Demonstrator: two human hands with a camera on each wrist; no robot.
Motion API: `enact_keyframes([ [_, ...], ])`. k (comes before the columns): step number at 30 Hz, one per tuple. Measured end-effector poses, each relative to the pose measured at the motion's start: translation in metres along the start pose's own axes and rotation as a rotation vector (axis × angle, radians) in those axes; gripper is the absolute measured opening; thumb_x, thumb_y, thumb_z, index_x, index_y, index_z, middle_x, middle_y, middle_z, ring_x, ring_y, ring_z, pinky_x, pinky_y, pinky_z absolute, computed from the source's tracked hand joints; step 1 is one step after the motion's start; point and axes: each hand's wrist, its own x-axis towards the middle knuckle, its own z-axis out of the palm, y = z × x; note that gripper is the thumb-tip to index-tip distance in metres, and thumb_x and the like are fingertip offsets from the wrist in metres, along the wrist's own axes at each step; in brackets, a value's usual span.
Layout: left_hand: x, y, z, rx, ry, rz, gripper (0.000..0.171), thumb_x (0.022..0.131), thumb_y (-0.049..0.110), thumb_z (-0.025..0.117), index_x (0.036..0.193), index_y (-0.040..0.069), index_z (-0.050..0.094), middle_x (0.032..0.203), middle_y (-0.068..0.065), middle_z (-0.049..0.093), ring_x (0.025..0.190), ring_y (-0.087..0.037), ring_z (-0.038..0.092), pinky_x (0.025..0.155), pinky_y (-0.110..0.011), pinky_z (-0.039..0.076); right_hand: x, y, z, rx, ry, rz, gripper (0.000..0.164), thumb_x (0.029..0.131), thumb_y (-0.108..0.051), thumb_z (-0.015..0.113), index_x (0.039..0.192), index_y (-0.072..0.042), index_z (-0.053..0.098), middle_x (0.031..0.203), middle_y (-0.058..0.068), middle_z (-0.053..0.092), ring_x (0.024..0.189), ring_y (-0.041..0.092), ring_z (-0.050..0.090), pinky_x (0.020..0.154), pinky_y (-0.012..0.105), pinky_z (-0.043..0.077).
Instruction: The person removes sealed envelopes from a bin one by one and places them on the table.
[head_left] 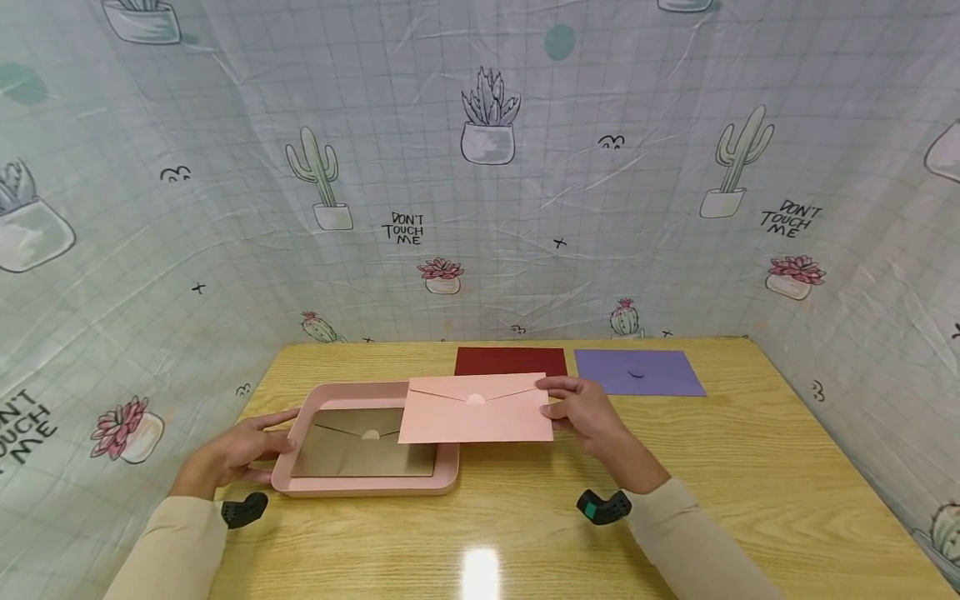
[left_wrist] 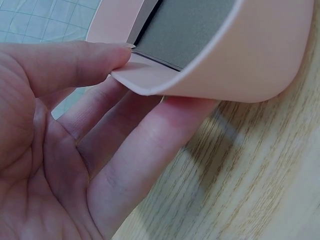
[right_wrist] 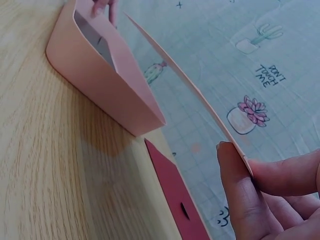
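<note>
A pink envelope (head_left: 476, 412) is pinched at its right edge by my right hand (head_left: 588, 412), raised above the table and overlapping the tray's right side in the head view. My left hand (head_left: 240, 450) grips the left wall of a pink tray (head_left: 367, 489), thumb on the rim and fingers beneath it in the left wrist view. Inside the tray lies a brownish-gold envelope (head_left: 360, 458), its right part hidden behind the pink one. From the right wrist view, the pink envelope (right_wrist: 200, 95) appears nearly edge-on, between thumb and fingers, apart from the tray (right_wrist: 100, 90).
Toward the back of the wooden table (head_left: 720, 483) lie a dark red envelope (head_left: 510, 360), partly covered by the pink one, and a purple envelope (head_left: 637, 372) to its right. A cactus-print cloth (head_left: 555, 192) hangs behind and along both sides.
</note>
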Motion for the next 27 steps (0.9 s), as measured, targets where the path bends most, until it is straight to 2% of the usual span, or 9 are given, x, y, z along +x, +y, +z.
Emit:
enact_keyframes([
  [10,0.000,0.001,0.000,0.005,-0.003,-0.004,0.082,0.103,0.021,0.063,0.168,0.012,0.014,0.147,-0.031,0.054,0.111,-0.023,0.069,0.079,-0.042,0.063,0.000,0.000,-0.011,-0.023,0.019,0.018,0.046,0.093,0.009,0.065,0.138,0.003,0.063,0.152,0.025,0.049,0.078,0.010,0.064,0.065,0.021,0.056],
  [18,0.000,0.001,0.000,0.005,0.002,-0.007,0.081,0.103,0.022,0.063,0.168,0.012,0.015,0.148,-0.032,0.052,0.111,-0.023,0.069,0.080,-0.042,0.063,0.000,0.001,-0.026,-0.021,-0.003,0.023,0.047,0.094,0.008,0.065,0.141,0.004,0.061,0.158,0.027,0.042,0.077,0.008,0.063,0.066,0.020,0.056],
  [22,0.000,0.001,0.000,0.002,0.001,-0.006,0.081,0.103,0.021,0.063,0.168,0.012,0.015,0.147,-0.032,0.053,0.110,-0.023,0.069,0.080,-0.042,0.063,0.000,0.001,-0.033,-0.020,0.005,0.028,0.047,0.094,0.008,0.066,0.140,0.004,0.061,0.154,0.026,0.046,0.075,0.008,0.064,0.065,0.020,0.057],
  [27,0.000,0.001,0.000,0.005,-0.004,-0.005,0.082,0.103,0.021,0.064,0.168,0.011,0.015,0.147,-0.032,0.053,0.111,-0.024,0.070,0.080,-0.042,0.063,0.000,0.001,-0.043,-0.026,0.014,0.032,0.047,0.094,0.008,0.066,0.141,0.004,0.061,0.140,0.019,0.057,0.072,0.008,0.063,0.065,0.020,0.057],
])
